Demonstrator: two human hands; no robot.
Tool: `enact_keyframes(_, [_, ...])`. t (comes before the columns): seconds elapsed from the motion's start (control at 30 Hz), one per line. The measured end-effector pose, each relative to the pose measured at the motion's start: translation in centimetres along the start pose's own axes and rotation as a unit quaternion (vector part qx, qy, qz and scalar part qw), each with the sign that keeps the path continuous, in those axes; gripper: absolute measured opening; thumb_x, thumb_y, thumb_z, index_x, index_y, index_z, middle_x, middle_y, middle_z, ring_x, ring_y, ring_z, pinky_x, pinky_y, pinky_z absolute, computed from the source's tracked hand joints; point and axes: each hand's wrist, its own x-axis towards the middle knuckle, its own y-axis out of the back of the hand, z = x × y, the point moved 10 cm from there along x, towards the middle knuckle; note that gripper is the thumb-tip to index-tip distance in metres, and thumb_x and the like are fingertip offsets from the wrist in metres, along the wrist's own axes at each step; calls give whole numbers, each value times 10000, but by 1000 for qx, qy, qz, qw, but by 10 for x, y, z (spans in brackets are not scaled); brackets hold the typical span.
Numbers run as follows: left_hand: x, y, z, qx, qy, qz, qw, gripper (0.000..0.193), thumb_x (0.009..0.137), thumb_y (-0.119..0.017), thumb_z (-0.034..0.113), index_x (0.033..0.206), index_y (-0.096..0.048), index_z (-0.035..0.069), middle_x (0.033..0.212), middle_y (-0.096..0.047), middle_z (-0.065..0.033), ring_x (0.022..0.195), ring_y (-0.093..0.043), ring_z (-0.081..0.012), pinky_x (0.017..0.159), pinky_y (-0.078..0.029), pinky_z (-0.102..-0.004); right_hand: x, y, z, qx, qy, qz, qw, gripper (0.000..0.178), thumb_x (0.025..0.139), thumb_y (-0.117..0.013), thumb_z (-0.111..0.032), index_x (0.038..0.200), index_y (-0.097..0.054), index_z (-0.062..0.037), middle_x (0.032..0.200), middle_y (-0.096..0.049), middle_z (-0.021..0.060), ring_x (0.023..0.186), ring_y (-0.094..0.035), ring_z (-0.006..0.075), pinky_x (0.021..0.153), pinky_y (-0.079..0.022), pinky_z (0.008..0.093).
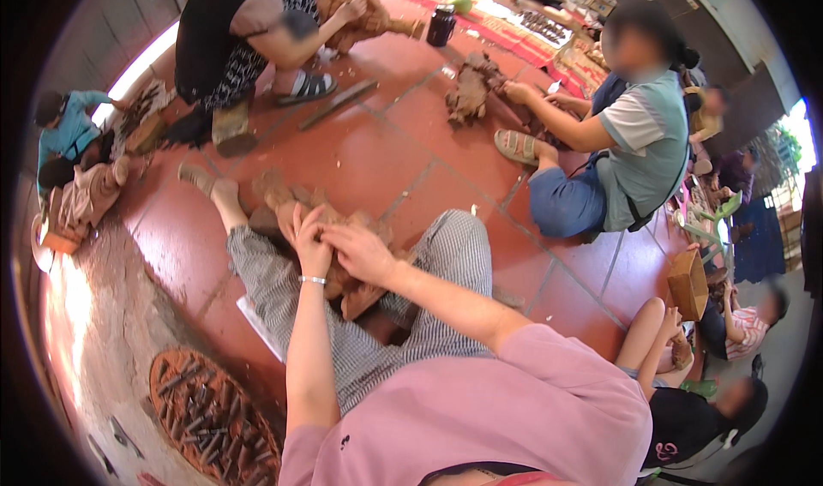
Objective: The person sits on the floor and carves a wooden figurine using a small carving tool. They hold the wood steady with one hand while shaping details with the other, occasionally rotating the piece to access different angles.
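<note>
Carving [350, 293], brown and irregular, lies between the person's legs on the red tiled floor [369, 165], its long axis running roughly from far left to near right; which end is its front is unclear. Over it, the left hand [305, 236] is loosely open, fingers pointing far. The right hand's [360, 253] bent fingers meet the left's; whether they pinch anything, I cannot tell.

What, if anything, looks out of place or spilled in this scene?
Small pale bits litter the red tiles, looking like stray debris. Two slim dark objects lie outside the brown tray crowded with dark pieces, perhaps strayed. Nothing looks clearly damaged.
</note>
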Motion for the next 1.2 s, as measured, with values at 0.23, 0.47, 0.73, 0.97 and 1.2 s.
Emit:
enact_keyframes(0.23, [-1, 1, -8, -48, 23, 2, 999, 61, 751, -717, 102, 730, -662, 88, 1285, -660, 38, 1453, -322, -297, 1190, -53, -577, 0, 6, 6, 62, -31, 11, 998, 350, 831, -602, 4, 1178, -628, -37, 1196, -655, 149, 1059, -636, 342, 893, -530, 406])
enact_keyframes(0.47, [-4, 6, -18, -99, 49, -10, 994, 139, 823, -676, 187, 737, -743, 101, 1269, -671, 51, 1473, -272, -284, 1175, 4, -591, 11, 0, 11, 54, -23, -7, 998, 374, 798, -636, 27, 1165, -641, -44, 1122, -671, 153, 1022, -650, 339, 870, -542, 406])
enact_keyframes(0.73, [5, 37, -3, -9, 21, 59, 998, 269, 887, -648, 243, 1100, -713, 93, 1415, -520, -179, 1414, -338, -394, 1142, -302, -452, 8, 43, 19, -174, 0, 35, 984, 164, 728, -746, -100, 884, -746, -152, 887, -650, -20, 842, -594, 223, 751, -485, 355])
enact_keyframes(0.97, [22, 42, -53, 155, 141, 80, 975, 506, 920, -577, 477, 1377, -561, 261, 1553, -277, -276, 1454, -211, -457, 1133, -214, -635, 15, 15, 26, -116, 26, -64, 991, 109, 788, -731, -152, 896, -747, -149, 856, -621, -2, 857, -588, 230, 778, -490, 359])
enact_keyframes(1.2, [21, 22, -70, 17, 163, 111, 980, 373, 904, -568, 453, 1215, -620, 253, 1552, -333, -185, 1464, -226, -407, 1131, -191, -648, 39, -25, 37, -20, 40, -267, 963, 151, 829, -718, -148, 973, -752, -115, 825, -608, 46, 841, -593, 239, 744, -491, 359])
